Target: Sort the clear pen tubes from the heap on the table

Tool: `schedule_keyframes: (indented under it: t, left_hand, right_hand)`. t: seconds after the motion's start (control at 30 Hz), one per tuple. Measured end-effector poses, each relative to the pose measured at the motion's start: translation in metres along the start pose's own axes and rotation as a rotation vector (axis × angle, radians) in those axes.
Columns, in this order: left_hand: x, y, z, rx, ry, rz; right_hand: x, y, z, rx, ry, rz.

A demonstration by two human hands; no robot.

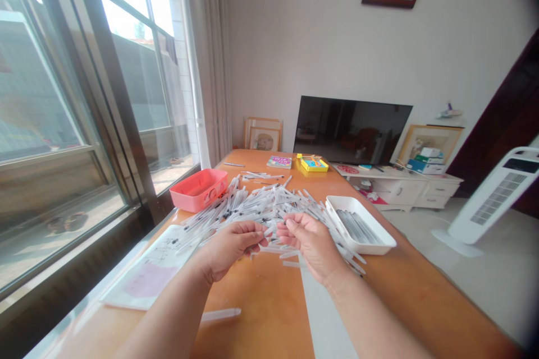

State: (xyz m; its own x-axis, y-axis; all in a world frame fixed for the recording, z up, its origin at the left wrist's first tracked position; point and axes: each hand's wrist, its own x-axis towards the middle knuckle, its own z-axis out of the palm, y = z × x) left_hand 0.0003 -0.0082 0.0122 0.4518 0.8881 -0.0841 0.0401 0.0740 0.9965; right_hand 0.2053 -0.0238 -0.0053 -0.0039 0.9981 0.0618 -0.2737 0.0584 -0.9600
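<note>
A big heap of clear plastic pen tubes [261, 205] covers the middle of the orange wooden table [261, 314]. My left hand [231, 247] and my right hand [310, 241] are raised just in front of the heap, fingertips nearly meeting. Both are closed in a pinch on a clear pen piece [269, 231] held between them. A white tray [360, 224] with several finished pens lies to the right of my right hand. A pink tray [197, 189] stands at the left edge of the heap.
Paper sheets [147, 275] lie at the table's left edge by the window. One loose tube [219, 314] rests near me. A book [279, 161] and a yellow box [314, 164] sit at the far end. Beyond are a TV [349, 130], a low cabinet and a white fan heater [492, 196].
</note>
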Motion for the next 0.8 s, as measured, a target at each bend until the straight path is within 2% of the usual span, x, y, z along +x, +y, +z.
schedule_keyframes:
  t: [0.3,0.8]
  left_hand:
    - [0.0026,-0.0081,-0.0026,0.013,-0.027,0.003]
    - [0.0016,-0.0056,0.0000,0.084,-0.054,0.009]
  right_hand:
    - [-0.0011,0.0024,0.0013,-0.199,0.000,-0.083]
    - [-0.0019,0.0033,0.0017,-0.286,-0.044,-0.025]
